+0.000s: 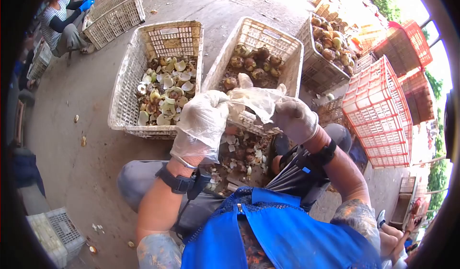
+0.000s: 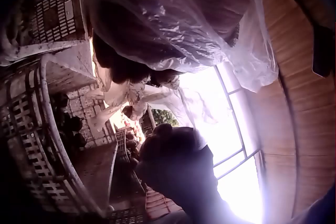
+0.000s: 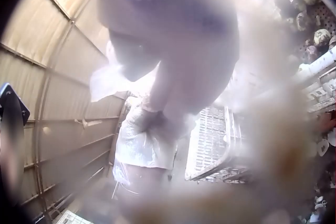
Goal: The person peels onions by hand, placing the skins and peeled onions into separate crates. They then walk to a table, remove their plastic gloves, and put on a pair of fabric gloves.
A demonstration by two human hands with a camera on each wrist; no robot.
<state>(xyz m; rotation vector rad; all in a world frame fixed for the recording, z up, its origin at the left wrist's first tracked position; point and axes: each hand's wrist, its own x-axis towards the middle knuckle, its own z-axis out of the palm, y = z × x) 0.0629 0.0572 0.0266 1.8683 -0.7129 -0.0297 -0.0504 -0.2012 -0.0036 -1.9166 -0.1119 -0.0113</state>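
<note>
A thin, whitish plastic glove [image 1: 261, 102] is stretched between my two hands over the near edge of the middle crate. My left hand [image 1: 203, 120] pinches one side of it; loose clear plastic covers this hand down to the wrist. The right hand [image 1: 297, 119], in a dusty fabric glove, grips the other side with curled fingers. In the left wrist view the see-through film [image 2: 197, 108] hangs above the right hand [image 2: 176, 153]. The right wrist view shows the plastic-covered left hand [image 3: 144, 134] below, partly hidden behind the blurred right hand.
A crate [image 1: 117, 103] of pale peelings stands at front left. The middle crate [image 1: 298, 53] holds several brown, round bulbs or roots. Another full crate [image 1: 318, 72] and red crates [image 1: 378, 113] stand to the right. Scraps [image 1: 249, 158] lie between my knees. A person [image 1: 62, 22] sits at far left.
</note>
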